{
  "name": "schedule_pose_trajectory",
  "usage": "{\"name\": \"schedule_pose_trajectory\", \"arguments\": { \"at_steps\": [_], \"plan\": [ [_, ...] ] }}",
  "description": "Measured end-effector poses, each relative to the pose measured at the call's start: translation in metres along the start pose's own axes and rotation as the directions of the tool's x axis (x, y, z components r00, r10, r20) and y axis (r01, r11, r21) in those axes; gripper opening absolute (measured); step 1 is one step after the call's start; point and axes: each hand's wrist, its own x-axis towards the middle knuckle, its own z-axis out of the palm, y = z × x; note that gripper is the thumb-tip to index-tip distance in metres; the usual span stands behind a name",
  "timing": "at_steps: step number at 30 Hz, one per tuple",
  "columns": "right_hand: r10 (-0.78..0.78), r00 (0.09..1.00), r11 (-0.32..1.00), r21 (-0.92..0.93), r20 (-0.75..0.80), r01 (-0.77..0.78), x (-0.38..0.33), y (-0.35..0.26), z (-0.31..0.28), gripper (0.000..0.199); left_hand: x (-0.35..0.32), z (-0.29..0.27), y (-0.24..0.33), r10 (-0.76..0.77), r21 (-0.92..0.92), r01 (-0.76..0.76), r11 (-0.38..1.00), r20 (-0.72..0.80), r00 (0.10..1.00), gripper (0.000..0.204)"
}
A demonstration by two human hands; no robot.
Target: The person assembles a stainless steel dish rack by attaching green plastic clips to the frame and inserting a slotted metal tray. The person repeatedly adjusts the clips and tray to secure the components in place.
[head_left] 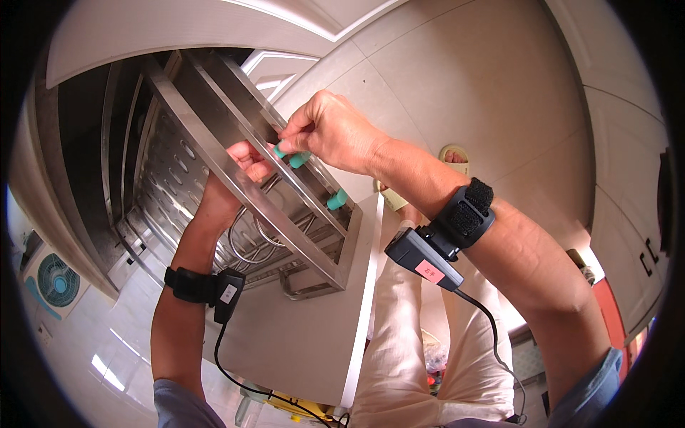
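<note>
Teal and short, the small piece [279,151] pinched in the right hand [332,130] sits at a rail of the steel rack [280,220], just above the middle of the frame. The right hand's thumb and fingertips are drawn close together on it. The left hand [251,161] reaches between the front band and that rail, fingers curled just left of the piece; whether they touch it, I cannot tell.

Just to its right is a second piece [300,160], and lower right along the outer rail is a third piece [337,200].

All three look light, and their matt surface suggests soft plastic or rubber: likely to give a little under a pinch, not slippery, and hard to break. Being so small, a piece seems best held across its sides by thumb and forefinger, leaving the end at the rail uncovered.

The rack looks stiff and rather heavy, its smooth metal perhaps slick. Its flat bands would make the surest hold, better than the thin wire loops [250,246] below centre. It stands over the white bench [307,321], lower middle of the frame.
</note>
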Motion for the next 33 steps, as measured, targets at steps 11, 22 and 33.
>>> {"name": "schedule_pose_trajectory", "arguments": {
  "at_steps": [11,22,33],
  "plan": [
    [0.003,1.000,0.995,0.104,-0.007,-0.002,0.007,0.008,0.002,0.013,0.005,0.007,0.002,0.034,-0.002,-0.034,0.999,-0.032,0.999,0.023],
    [0.145,0.988,0.984,0.100,0.044,-0.149,0.002,0.015,-0.005,0.015,0.014,0.008,0.004,-0.109,0.175,0.130,0.976,-0.129,0.986,0.020],
    [0.300,0.954,0.945,0.138,0.005,-0.298,0.009,0.006,0.001,0.026,0.017,0.011,0.006,-0.150,0.156,0.154,0.976,-0.038,0.988,0.025]
  ]
}}
